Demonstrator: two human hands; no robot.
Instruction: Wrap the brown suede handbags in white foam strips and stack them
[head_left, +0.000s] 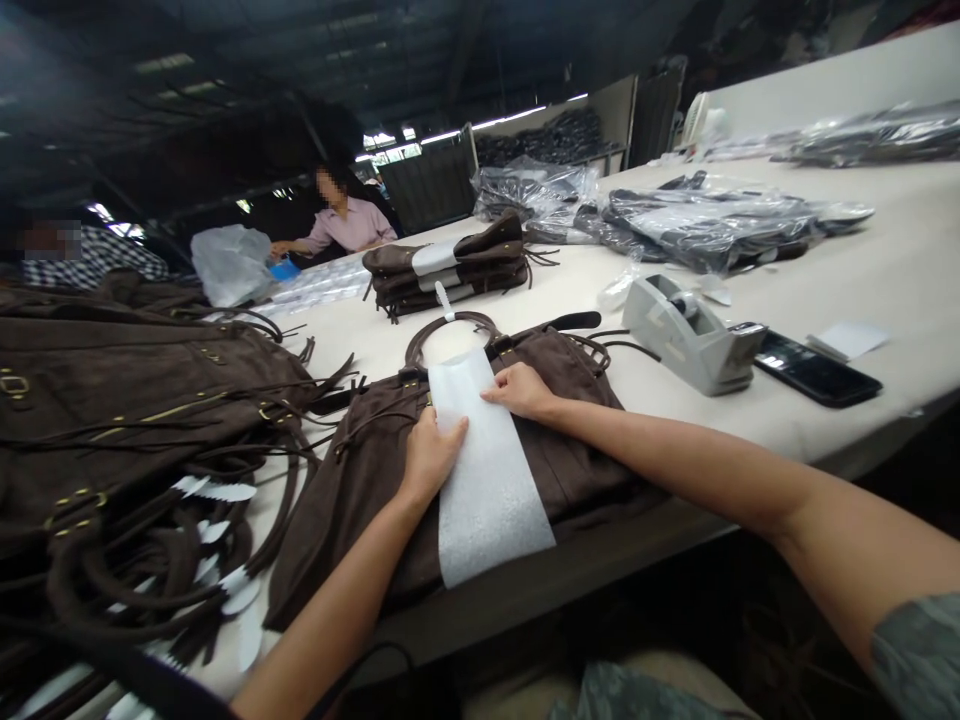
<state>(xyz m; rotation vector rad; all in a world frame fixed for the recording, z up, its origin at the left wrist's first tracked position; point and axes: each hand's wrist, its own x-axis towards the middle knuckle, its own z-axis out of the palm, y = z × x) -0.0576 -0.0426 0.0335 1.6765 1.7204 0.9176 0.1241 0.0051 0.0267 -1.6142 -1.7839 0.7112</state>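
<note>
A dark brown handbag [375, 480] lies flat on the table in front of me, its looped handles [420, 345] pointing away and bound by a white tie. Across its middle runs a strip of white foam sheet [487, 490], hanging down over the bag's near edge. On the strip's left edge, my left hand [433, 450] is closed, thumb on top and fingers beneath or behind. My right hand [523, 390] pinches the opposite edge a little farther up, near the handle base.
More brown bags [135, 380] are heaped at the left. Behind mine stand stacked, foam-banded bags [450, 265]. A tape dispenser [690, 335] and a black phone [817, 368] lie at right, plastic-wrapped bags [720, 225] beyond. A person in a pink shirt [349, 225] works across the table.
</note>
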